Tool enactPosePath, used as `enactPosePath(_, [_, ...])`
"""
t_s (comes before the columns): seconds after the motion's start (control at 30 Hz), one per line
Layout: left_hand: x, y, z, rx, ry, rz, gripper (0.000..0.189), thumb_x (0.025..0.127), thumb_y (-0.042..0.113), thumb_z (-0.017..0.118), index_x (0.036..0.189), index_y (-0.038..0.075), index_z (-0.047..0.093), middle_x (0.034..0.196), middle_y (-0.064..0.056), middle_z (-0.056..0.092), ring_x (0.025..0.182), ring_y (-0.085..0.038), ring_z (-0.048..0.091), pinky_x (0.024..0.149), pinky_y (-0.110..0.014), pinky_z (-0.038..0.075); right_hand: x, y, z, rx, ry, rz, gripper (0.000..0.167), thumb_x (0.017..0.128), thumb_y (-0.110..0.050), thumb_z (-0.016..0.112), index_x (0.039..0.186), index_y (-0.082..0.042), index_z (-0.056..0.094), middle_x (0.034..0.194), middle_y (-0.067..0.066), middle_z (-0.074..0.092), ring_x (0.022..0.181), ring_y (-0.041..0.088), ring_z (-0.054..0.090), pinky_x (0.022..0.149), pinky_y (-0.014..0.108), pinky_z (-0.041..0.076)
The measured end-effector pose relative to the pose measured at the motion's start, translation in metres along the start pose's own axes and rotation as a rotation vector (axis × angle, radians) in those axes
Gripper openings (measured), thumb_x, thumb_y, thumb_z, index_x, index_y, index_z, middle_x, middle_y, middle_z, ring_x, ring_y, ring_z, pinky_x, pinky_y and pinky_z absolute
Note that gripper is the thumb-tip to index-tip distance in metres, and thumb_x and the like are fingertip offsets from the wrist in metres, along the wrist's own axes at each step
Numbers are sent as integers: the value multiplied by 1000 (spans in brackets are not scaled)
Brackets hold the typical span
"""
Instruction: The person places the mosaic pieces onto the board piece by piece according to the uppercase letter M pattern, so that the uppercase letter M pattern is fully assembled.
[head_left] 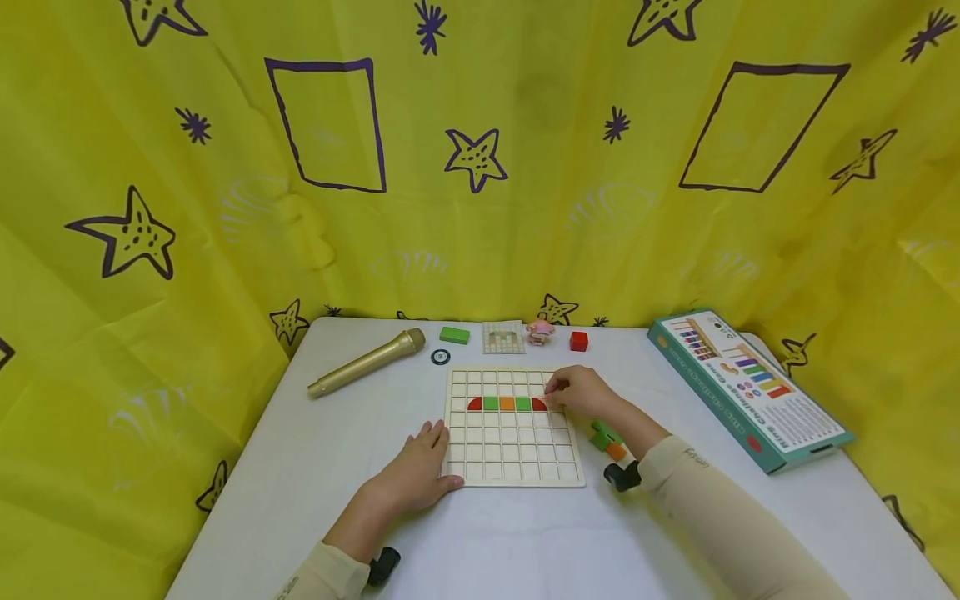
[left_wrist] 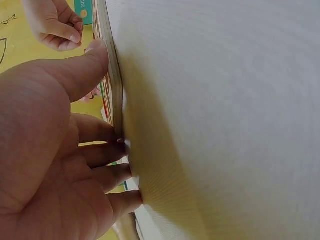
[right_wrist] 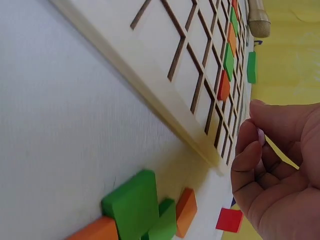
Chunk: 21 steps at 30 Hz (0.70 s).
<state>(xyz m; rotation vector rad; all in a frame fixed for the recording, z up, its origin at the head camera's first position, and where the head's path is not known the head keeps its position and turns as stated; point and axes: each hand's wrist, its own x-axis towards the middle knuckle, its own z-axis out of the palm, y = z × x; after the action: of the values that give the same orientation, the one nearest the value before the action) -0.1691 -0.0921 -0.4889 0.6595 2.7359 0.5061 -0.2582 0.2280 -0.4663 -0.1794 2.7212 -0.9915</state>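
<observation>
A pale wooden grid board [head_left: 516, 458] lies on the white table. Across one of its upper rows sit a red curved piece [head_left: 476, 404], a green block [head_left: 491, 403], an orange block [head_left: 507, 404], a second green block [head_left: 523, 403] and another red curved piece [head_left: 538, 404]. My left hand [head_left: 415, 469] rests against the board's left edge, fingers extended, thumb at the near corner. Over the right edge, my right hand [head_left: 583, 392] hovers beside the red end piece. Its fingers are loosely bent in the right wrist view, and nothing shows between the fingertips.
Several green and orange blocks [right_wrist: 132, 205] lie right of the board. Behind it are a gold microphone [head_left: 367, 362], a round token [head_left: 440, 357], a green block [head_left: 454, 335], a pattern card [head_left: 503, 337], a pink figurine [head_left: 540, 332] and a red cube [head_left: 579, 341]. A game box [head_left: 750, 387] lies at right.
</observation>
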Motion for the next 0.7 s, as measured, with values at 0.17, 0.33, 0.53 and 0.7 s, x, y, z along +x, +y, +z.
enactPosePath(0.17, [0,1,-1,-6,-1,-6,87,94,43,69,152,-10,32,160,-25,26,150,-41,20,117,-57,25,-6,6,-8,-3,21,8,6,93,-15,72,93,-9,72,87,3,64,80,21,55,67,31,49])
enactPosePath(0.33, [0,0,0,-3,0,-5,87,94,43,69,152,-10,32,160,-25,26,150,-41,20,117,-57,25,-12,15,-14,3,23,31,6,94,-14,71,94,-8,71,87,4,62,80,21,55,66,30,49])
enactPosePath(0.53, [0,0,0,-2,6,0,87,93,43,70,151,-11,33,160,-26,27,149,-42,21,117,-58,25,-20,25,-21,19,17,84,6,93,-12,72,96,-7,71,88,6,62,81,23,55,69,29,51])
enactPosePath(0.7, [-1,-1,1,-4,20,8,86,94,42,70,150,-12,34,159,-27,28,149,-43,22,116,-59,25,-29,35,-26,5,27,94,6,93,-13,73,95,-8,71,87,5,63,81,23,55,68,29,50])
